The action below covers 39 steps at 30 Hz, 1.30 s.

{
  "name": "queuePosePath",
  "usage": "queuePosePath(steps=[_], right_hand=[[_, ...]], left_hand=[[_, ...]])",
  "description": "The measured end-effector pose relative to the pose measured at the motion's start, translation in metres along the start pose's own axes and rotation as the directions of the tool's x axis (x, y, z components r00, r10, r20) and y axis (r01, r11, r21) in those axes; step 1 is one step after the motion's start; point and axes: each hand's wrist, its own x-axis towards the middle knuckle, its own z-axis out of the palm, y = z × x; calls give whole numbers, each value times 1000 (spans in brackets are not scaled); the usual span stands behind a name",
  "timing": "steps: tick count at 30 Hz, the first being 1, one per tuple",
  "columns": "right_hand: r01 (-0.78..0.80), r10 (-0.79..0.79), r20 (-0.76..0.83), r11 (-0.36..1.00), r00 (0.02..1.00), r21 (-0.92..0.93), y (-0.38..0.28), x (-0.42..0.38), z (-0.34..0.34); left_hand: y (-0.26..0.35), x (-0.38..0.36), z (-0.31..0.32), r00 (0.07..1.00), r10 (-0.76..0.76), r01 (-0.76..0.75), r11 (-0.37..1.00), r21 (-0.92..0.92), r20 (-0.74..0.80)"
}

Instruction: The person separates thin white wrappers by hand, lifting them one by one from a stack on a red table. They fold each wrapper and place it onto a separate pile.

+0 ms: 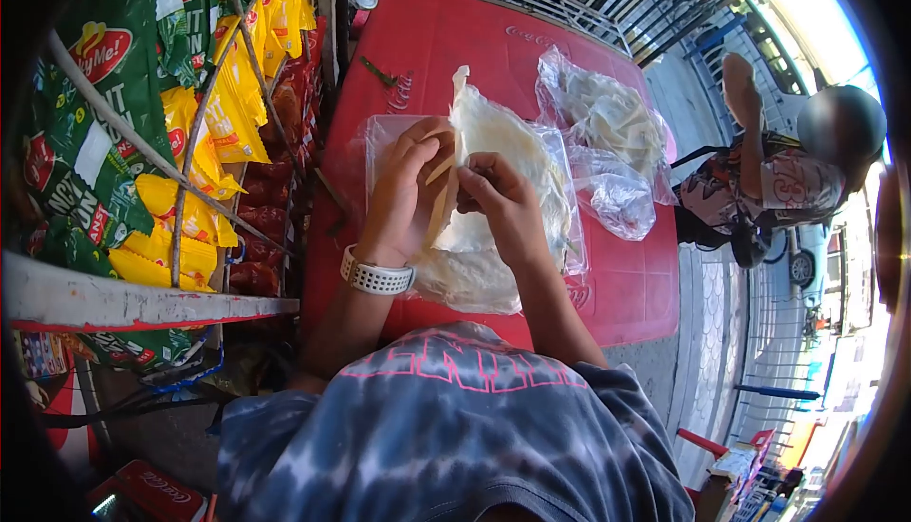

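Note:
A stack of thin, pale spring roll wrappers lies on clear plastic on the red table. One spring roll wrapper is lifted at its left edge, which stands up between my hands. My right hand pinches this raised edge between thumb and fingers. On the other side, my left hand, with a white watch at the wrist, has its fingers curled against the same sheet. Some of the left fingertips are hidden behind the wrapper.
Clear plastic bags with more pale sheets lie on the right of the red table. Hanging snack packs and a metal rack border the left. A person stands beyond the table on the right.

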Motion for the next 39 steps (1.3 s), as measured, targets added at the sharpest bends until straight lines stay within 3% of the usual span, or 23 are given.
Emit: queuePosePath(steps=[2,7,16,19,22,25,28,31,34,37,39], right_hand=[[-56,58,-18,992,998,110,-1,2,-1],[-122,129,-5,953,992,279,1,5,-7],[-97,102,-4,960,995,264,7,2,-18],[-85,89,-3,958,996,275,8,1,-19],[-81,89,-15,954,996,290,10,-1,-19],[-88,109,-43,939,993,332,10,-1,-20],[-84,105,-57,953,993,290,6,-4,-13],[-124,130,-9,965,992,230,10,-6,-17],[-180,180,27,937,983,299,15,-5,-23],[-146,144,26,962,989,231,17,-5,-27],[-128,124,42,984,991,122,15,-5,-32]], left_hand=[[0,-3,-4,995,96,-89,979,185,-31],[0,-11,-8,978,181,-208,780,591,106],[2,-13,2,982,138,-186,670,719,126],[-2,-12,0,970,187,-238,596,767,156],[-7,-12,-3,979,124,-204,631,748,163],[-14,-9,-9,981,87,-179,754,632,174],[-17,-8,-8,979,135,-201,734,649,151],[-22,-6,-14,965,218,-255,673,694,144],[-20,-7,-12,971,204,-231,655,719,126],[-17,-10,-8,953,250,-275,472,838,172],[-15,-10,-9,955,227,-278,457,845,191]])
